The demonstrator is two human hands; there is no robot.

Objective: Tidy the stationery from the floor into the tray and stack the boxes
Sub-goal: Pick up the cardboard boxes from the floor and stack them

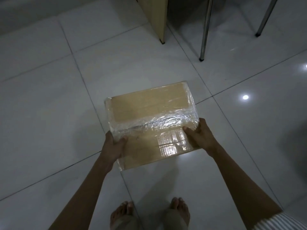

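A brown cardboard box wrapped in clear plastic film sits in the middle of the view over the white tiled floor. My left hand grips its left side, thumb on top and fingers hidden under the edge. My right hand grips the right side the same way. Whether the box rests on the floor or is lifted off it I cannot tell. No stationery and no tray are in view.
A wooden furniture leg stands at the top centre. Two metal chair legs stand at the top right. My bare feet are at the bottom, just behind the box. Glossy floor tiles spread to the left.
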